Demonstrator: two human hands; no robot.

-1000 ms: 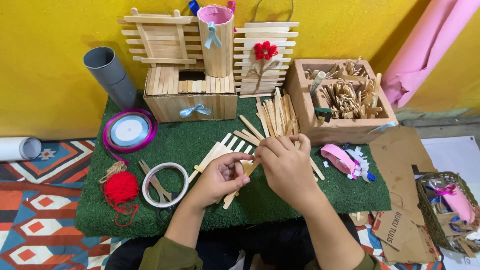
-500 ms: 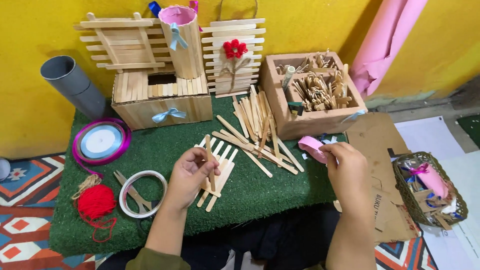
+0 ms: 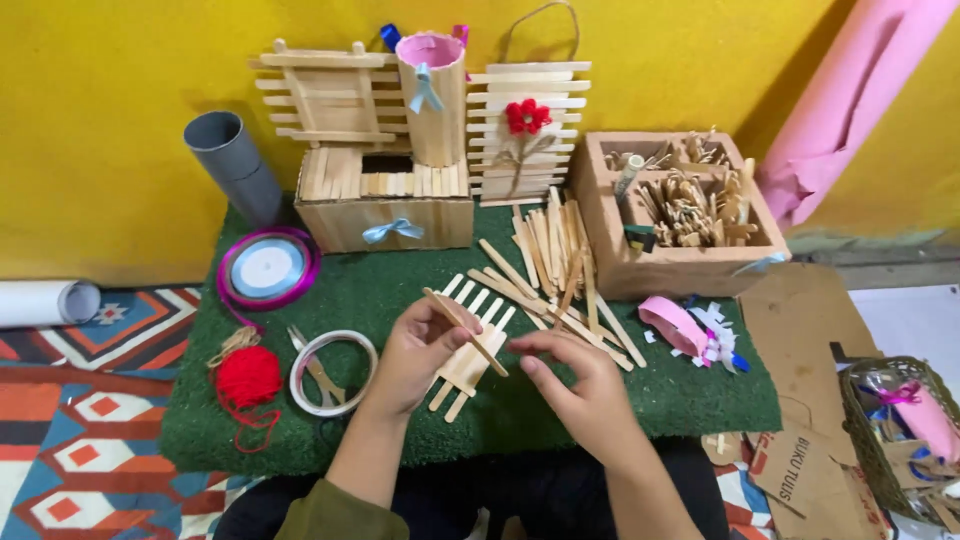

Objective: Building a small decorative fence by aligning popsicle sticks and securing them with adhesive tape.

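- While one flat wooden stick (image 3: pixel 463 330) is pinched between the thumb and fingers of the left hand (image 3: pixel 420 352), it is held slanted just above a small raft of glued sticks (image 3: pixel 470 348) lying on the green mat (image 3: pixel 380 290).
- The right hand (image 3: pixel 580 385) grasps nothing; its fingers are curled loosely and the fingertips (image 3: pixel 520 345) are brought up to the lower end of the held stick, touching or nearly so.
- For the stick to be laid well, it would best be kept pinched near its middle, turned flat side down, and lowered square across the slats beneath the grip, with the free end steadied by the right fingertips.
- Light, even pressure is judged wiser than a hard squeeze, since such thin sticks can be bent or slid aside easily.
- To the right of the grip, a loose heap of the same sticks (image 3: pixel 555 260) is spread fanwise beside a cardboard tray (image 3: pixel 680 270) with compartments.
- Left of the grip lie a ring of tape (image 3: pixel 333 372) with small scissors (image 3: pixel 318 368) inside it, a ball of red yarn (image 3: pixel 248 378) and a spool of ribbon (image 3: pixel 268 268).
- Materials are mixed: smooth pale wood with rounded ends, bristly turf-like matting, fuzzy yarn, matt cardboard, glossy ribbon.
- Beyond the grip, finished stick pieces are stood against the yellow wall (image 3: pixel 100 100): a box (image 3: pixel 385 205) with a blue bow and a round pink-lined cup (image 3: pixel 432 100).
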